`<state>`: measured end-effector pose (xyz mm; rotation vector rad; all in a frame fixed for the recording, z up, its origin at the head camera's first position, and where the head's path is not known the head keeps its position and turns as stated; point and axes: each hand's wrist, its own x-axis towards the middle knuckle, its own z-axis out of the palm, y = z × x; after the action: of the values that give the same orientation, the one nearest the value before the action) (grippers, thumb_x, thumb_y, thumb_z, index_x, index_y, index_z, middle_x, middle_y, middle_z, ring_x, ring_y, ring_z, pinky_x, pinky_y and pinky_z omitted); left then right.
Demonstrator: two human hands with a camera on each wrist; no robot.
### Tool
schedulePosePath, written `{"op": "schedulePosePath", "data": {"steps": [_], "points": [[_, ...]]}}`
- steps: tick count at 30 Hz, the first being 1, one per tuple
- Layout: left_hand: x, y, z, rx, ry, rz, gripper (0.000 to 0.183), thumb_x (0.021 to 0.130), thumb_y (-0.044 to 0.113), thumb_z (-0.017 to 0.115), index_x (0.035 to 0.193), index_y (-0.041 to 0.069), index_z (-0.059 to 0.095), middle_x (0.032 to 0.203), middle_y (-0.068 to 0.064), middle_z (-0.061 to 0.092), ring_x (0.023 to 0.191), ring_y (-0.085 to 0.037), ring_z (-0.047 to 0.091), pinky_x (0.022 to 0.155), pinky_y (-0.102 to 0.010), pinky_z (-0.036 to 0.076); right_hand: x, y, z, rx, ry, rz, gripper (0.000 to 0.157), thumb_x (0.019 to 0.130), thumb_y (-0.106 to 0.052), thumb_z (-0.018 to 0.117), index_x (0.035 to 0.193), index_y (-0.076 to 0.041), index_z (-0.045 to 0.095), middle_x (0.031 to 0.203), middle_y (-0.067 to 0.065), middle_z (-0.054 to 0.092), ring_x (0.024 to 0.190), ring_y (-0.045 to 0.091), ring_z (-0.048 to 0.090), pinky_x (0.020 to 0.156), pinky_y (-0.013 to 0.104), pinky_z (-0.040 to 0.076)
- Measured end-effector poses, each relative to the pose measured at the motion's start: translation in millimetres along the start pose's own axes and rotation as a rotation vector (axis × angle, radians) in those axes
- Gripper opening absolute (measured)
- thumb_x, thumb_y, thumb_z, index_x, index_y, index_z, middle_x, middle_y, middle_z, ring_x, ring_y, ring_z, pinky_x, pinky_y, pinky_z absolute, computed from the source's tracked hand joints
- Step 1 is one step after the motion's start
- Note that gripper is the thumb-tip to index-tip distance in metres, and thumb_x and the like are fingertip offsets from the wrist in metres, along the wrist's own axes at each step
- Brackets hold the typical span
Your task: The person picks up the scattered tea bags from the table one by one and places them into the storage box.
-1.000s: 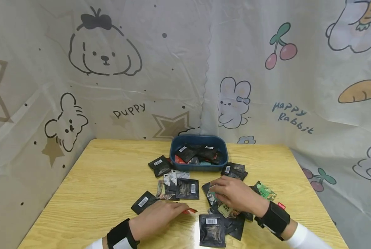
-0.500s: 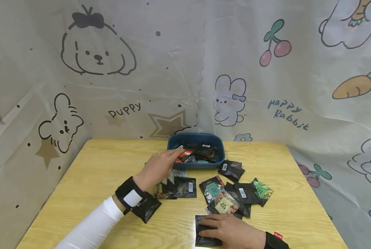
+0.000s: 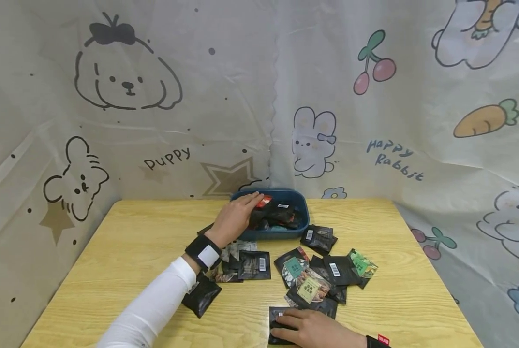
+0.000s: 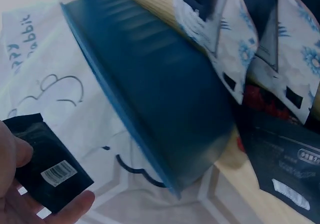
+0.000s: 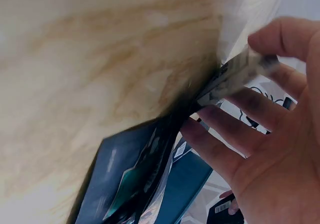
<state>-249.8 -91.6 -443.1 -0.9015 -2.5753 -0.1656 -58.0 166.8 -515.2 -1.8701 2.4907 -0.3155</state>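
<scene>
Holding a packet (image 4: 52,166), the left fingers (image 4: 74,209) have moved over the tub (image 4: 155,84)

In the head view, the left hand (image 3: 233,217) hides the left side of the blue tub (image 3: 281,235), and the bottom edge cuts off the white sleeve (image 3: 150,309). The right hand (image 3: 316,329) covers much of a black packet (image 3: 278,311); wrist-view blur leaves its grip unclear.

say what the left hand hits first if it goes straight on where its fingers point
Probably the backdrop: the left hand and its packet look raised above the bin. Depth is unclear, so the far rim might catch them first.
</scene>
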Motion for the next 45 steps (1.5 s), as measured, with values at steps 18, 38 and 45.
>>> {"op": "schedulePosePath", "data": {"steps": [18, 38, 45], "points": [[-96.7, 1.9, -19.8, -0.055, -0.327, -0.242, 0.072, 0.09, 0.057, 0.044, 0.148, 0.026, 0.015, 0.153, -0.007, 0.007, 0.133, -0.039, 0.013, 0.092, -0.068, 0.033, -0.4, -2.6, -17.7, 0.056, 0.099, 0.083, 0.058, 0.09, -0.049, 0.051, 0.14, -0.022, 0.037, 0.126, -0.007, 0.053, 0.108, 0.004, 0.05, 0.082, 0.022, 0.048], [-183.8, 58.6, -28.7, -0.021, -0.579, -0.309, 0.057, 0.086, 0.036, 0.058, 0.138, 0.018, 0.043, 0.129, -0.028, 0.044, 0.097, -0.053, 0.048, 0.066, -0.051, 0.052, 6.8, 68.0, -101.0, -0.096, 0.377, 0.231, 0.054, 0.09, -0.005, 0.056, 0.139, -0.021, 0.041, 0.117, 0.002, 0.059, 0.087, 0.01, 0.059, 0.052, 0.022, 0.044], [-183.7, 54.7, -23.2, 0.025, -0.512, -0.23, 0.049, 0.087, 0.018, 0.056, 0.135, 0.015, 0.047, 0.125, -0.03, 0.047, 0.089, -0.052, 0.052, 0.066, -0.052, 0.052, 10.5, 96.6, -132.5, -0.163, 0.452, 0.262, 0.054, 0.09, -0.002, 0.053, 0.14, -0.02, 0.04, 0.111, 0.003, 0.062, 0.092, 0.013, 0.058, 0.063, 0.032, 0.051]]}}
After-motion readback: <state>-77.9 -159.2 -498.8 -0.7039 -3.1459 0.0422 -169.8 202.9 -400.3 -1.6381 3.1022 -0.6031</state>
